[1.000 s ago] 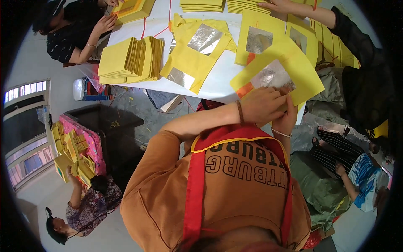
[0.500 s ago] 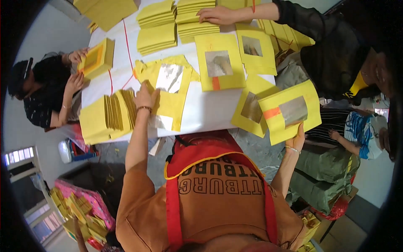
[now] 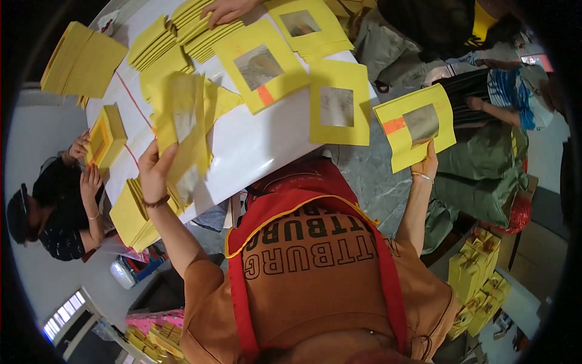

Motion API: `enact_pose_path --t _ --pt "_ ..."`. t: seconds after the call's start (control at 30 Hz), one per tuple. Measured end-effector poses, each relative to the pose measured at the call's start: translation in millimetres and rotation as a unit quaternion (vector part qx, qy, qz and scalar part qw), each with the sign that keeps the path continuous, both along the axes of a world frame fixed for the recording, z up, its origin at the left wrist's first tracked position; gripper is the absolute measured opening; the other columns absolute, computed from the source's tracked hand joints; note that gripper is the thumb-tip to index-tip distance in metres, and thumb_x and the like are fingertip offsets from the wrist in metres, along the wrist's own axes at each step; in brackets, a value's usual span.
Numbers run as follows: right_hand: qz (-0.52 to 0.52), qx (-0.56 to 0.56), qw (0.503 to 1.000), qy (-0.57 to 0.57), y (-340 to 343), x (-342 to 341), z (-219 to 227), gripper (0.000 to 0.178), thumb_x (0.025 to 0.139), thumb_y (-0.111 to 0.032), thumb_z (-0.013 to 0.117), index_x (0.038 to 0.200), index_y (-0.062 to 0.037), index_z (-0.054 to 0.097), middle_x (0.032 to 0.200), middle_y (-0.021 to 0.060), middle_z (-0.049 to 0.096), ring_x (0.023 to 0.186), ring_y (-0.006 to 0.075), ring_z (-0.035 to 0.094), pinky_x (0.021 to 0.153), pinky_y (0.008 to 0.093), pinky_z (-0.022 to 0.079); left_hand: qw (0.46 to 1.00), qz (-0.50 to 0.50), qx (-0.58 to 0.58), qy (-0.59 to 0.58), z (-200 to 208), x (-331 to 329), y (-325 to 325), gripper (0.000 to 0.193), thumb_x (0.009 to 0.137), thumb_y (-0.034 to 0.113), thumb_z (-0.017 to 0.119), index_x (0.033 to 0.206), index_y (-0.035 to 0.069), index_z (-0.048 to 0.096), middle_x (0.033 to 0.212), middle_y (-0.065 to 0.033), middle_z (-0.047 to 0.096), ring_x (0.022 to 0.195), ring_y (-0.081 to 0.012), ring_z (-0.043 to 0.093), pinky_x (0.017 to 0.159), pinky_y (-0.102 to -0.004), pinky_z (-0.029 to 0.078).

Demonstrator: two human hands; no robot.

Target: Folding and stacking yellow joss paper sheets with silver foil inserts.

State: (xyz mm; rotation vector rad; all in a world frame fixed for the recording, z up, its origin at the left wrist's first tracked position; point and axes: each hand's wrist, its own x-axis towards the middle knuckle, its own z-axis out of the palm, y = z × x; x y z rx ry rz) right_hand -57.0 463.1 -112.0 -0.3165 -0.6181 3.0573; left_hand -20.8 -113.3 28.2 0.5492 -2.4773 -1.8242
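My left hand grips the edge of a yellow paper sheet with silver foil patches. The sheet is raised and slightly blurred over the table. Beside that hand, a stack of folded yellow paper lies at the table's left corner, partly hidden by my wrist. My right hand pinches the lower edge of a yellow paper packet with a silver square and an orange strip, held up off the table's right side. Between my hands lie similar yellow packets, one with an orange strip and another jutting past the table edge.
The white-covered table carries folded yellow stacks at the back. A co-worker's hand rests on one. At left, another person's hands hold a yellow block. Green sacks and yellow bundles stand at right.
My left hand has lifted the foil-patched yellow sheet, which lay flat before. My right hand keeps its packet. The view has turned, so the table appears tilted and shifted left.
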Motion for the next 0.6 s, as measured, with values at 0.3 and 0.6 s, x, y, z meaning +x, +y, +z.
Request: enact_pose_path --t 0.3,0.6 --pt "-0.041 0.033 0.997 -0.052 25.1 18.8 6.5 0.037 0.09 -0.021 0.038 0.123 -0.0036 0.038 0.125 0.0118 0.042 0.115 0.0272 0.04 0.097 0.0443 0.031 0.879 -0.11 0.46 0.052 -14.6 -64.6 152.5 0.029 0.075 0.003 0.056 0.104 0.0 0.051 0.091 -0.005 0.058 0.079 -0.0118 0.057 0.069 -0.024 0.046" --pt "-0.039 -0.015 0.998 -0.036 50.0 42.6 -23.9 0.04 0.09 -0.022 0.036 0.125 -0.0028 0.034 0.127 0.0123 0.039 0.116 0.0268 0.038 0.098 0.0431 0.029 0.903 -0.064 0.411 -0.105 -127.2 -111.1 254.8 0.016 0.08 0.003 0.053 0.096 -0.001 0.054 0.085 -0.007 0.06 0.07 -0.0127 0.058 0.063 -0.0242 0.047"
